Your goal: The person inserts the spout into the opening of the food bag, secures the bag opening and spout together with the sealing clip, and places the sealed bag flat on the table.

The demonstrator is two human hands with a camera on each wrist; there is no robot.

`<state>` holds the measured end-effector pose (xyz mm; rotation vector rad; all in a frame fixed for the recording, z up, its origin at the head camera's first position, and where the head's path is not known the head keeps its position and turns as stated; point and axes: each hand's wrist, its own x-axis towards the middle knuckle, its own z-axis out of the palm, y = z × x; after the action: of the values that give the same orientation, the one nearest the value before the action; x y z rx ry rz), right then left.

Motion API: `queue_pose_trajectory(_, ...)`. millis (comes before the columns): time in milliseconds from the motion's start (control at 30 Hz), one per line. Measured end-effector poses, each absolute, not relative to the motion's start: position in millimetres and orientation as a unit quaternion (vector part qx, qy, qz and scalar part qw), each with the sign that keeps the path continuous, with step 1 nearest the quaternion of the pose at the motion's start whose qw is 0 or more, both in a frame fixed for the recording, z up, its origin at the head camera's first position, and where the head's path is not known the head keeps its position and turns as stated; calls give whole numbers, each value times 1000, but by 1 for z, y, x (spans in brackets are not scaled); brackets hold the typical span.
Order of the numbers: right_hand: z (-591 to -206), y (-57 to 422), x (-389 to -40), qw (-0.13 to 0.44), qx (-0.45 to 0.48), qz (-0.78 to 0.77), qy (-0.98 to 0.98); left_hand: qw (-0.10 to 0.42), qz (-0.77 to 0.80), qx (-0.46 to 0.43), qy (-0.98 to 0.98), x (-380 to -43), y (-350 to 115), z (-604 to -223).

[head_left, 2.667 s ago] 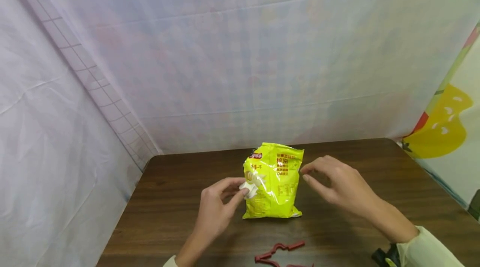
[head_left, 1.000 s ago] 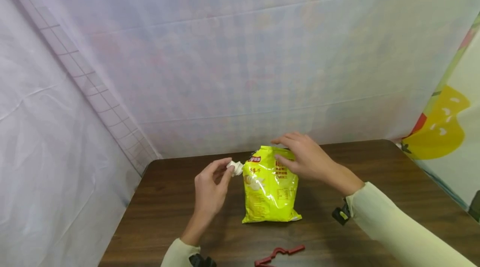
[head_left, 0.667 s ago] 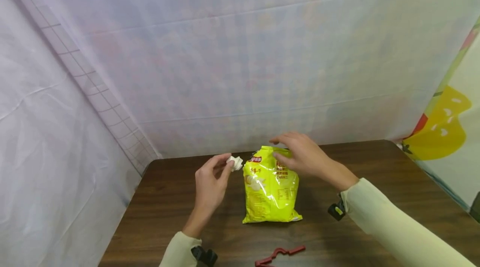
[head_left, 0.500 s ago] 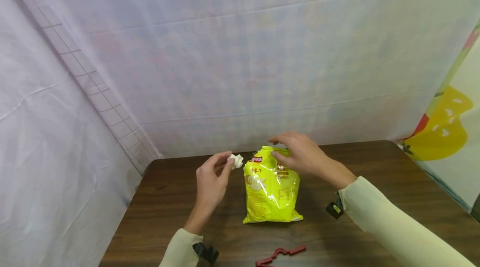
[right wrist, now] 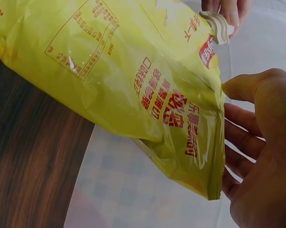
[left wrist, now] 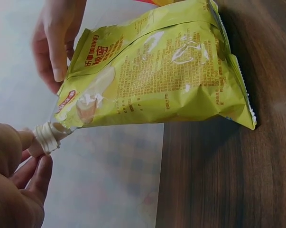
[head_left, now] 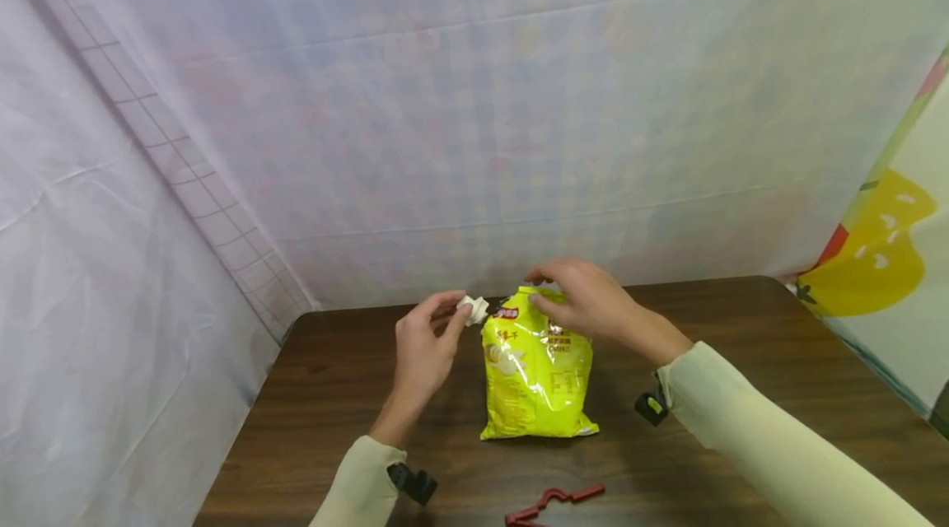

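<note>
A yellow chip bag (head_left: 537, 391) stands upright on the table with red print on its face. Its upper left corner looks torn. My left hand (head_left: 426, 350) pinches a small white ridged piece (head_left: 474, 311) between thumb and fingers, right at that torn corner. The left wrist view shows this piece (left wrist: 48, 137) as ring-like, its wavy rim against the corner. My right hand (head_left: 593, 300) grips the bag's top edge, thumb in front and fingers behind. In the right wrist view the thumb (right wrist: 242, 88) meets the edge; the bag partly hides the fingertips.
A red hinged plastic clip (head_left: 554, 497) lies on the brown wooden table (head_left: 319, 412) near the front, cut off by the frame. Behind the table hangs a pale checked curtain (head_left: 482, 140). A white sheet (head_left: 96, 305) hangs at the left.
The left hand has risen with the white piece from the bag's left side to its upper corner. The right hand has come from beside the bag onto its top edge.
</note>
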<state>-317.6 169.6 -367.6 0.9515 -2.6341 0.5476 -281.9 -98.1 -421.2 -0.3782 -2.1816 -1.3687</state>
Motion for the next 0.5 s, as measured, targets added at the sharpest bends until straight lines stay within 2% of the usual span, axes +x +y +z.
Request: queue_pose_trajectory(500,-369,159,-316,113,317,203,-919,250,-501,-138,-817,-282,-88,-420)
